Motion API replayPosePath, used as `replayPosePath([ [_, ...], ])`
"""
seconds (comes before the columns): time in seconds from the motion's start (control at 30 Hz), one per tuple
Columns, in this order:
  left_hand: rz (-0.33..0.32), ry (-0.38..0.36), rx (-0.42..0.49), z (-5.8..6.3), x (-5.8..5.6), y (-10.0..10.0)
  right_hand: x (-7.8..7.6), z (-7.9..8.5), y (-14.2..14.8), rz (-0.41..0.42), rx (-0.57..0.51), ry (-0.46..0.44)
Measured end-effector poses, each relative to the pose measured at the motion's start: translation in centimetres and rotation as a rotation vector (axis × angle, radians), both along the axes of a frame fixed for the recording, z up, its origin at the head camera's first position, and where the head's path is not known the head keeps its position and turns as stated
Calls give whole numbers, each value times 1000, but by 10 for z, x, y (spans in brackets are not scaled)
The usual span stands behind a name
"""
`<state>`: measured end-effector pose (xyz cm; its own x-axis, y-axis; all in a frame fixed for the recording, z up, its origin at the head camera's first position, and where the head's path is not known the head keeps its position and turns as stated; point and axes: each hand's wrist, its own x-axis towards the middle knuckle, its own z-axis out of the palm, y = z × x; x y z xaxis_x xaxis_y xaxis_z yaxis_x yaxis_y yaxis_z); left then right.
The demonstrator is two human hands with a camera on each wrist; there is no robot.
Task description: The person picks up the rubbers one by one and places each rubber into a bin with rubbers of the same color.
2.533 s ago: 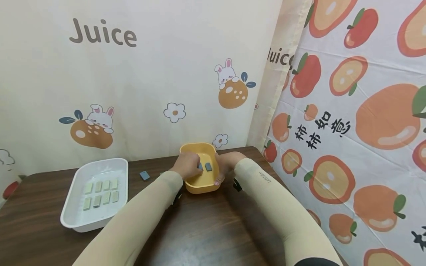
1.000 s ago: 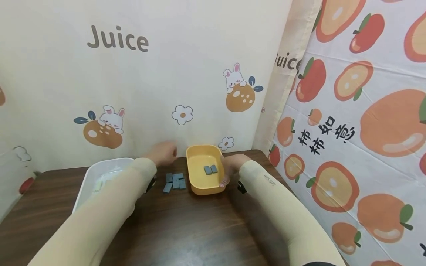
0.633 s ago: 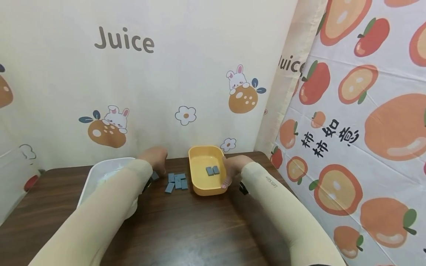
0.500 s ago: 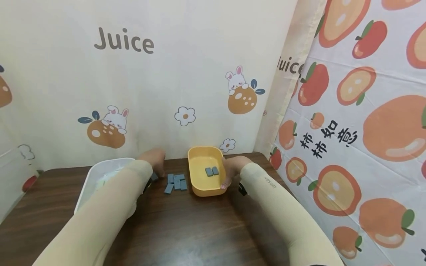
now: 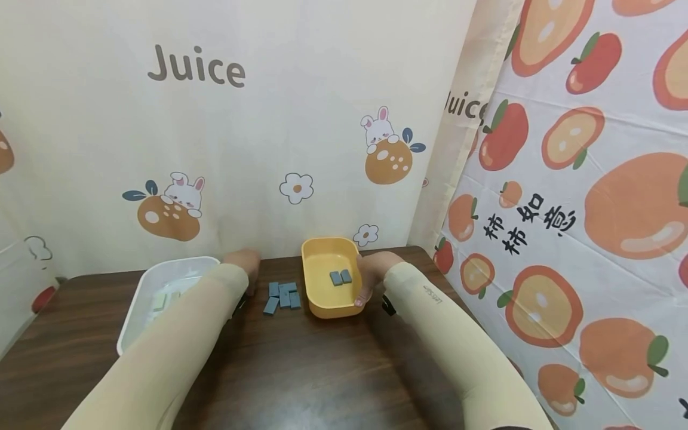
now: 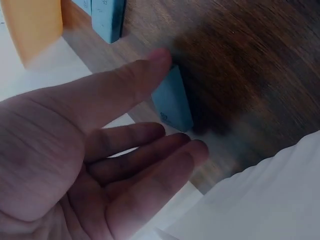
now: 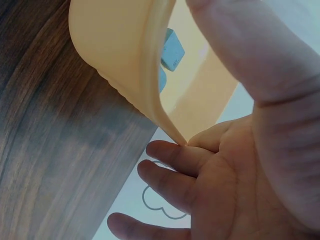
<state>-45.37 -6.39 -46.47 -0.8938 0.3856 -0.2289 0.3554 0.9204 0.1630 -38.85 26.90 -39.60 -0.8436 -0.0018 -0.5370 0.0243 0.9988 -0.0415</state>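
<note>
My left hand (image 5: 248, 267) is beside the right rim of the white tray (image 5: 125, 325), fingers spread. In the left wrist view, a blue-grey rectangular tile (image 6: 172, 102) with a small printed mark lies on the wood, between thumb tip and fingertips. My right hand (image 5: 372, 276) holds the right side of a yellow tray (image 5: 323, 312). In the right wrist view its thumb reaches over the rim while the other fingers stay outside. Two blue-grey tiles (image 5: 335, 278) lie side by side in the yellow tray. Several more blue-grey tiles (image 5: 272, 306) lie clustered left of it.
Pale green tiles (image 5: 159, 301) lie in the white tray, partly hidden by my left sleeve. A dark wooden table (image 5: 312, 370) carries both trays. Behind it hangs a printed curtain (image 5: 258, 131), and a fruit-patterned cloth (image 5: 559, 239) closes off the right side.
My left hand has come out of the yellow tray and moved left, beside the white tray. Two tiles now lie uncovered in the yellow tray. My right hand keeps its hold on the side.
</note>
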Motion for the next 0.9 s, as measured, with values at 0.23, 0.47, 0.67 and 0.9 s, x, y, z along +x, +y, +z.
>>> replayPosePath([
  [0.23,55,-37,25,0,1,0,-3,-2,-1,-11,29,15],
  [0.47,47,-16,9,2,2,1,-1,0,0,-19,40,22],
  [0.67,46,39,51,13,6,6,1,6,0,27,26,13],
  [0.9,55,77,166,29,8,20,4,8,0,13,10,11],
])
